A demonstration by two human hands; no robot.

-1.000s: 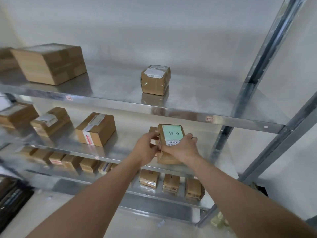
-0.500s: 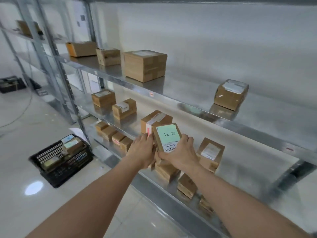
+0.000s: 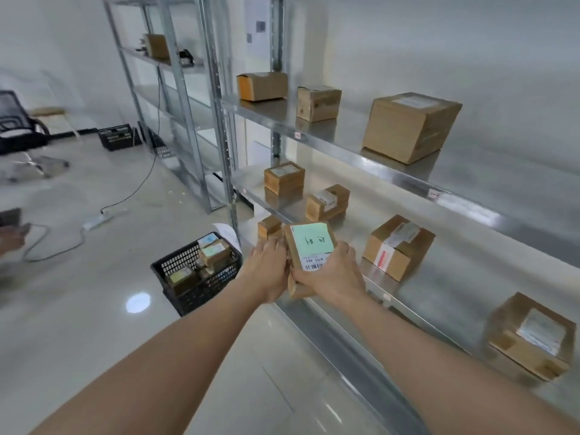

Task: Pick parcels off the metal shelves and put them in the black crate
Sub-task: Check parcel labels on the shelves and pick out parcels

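Parcel [image 3: 309, 246] gripped two-handed (shelf edge [image 3: 405, 301] behind), crate [image 3: 201, 290] lower left

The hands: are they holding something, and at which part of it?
Both hold the green-labelled parcel. The right hand grips its lower right edge; the left hand holds its left side.

Both hands, the left hand [image 3: 270, 267] and right hand [image 3: 333, 274], now carry the parcel [image 3: 309, 251] off the shelf [image 3: 408, 304], out over the floor and closer to the crate [image 3: 194, 285].
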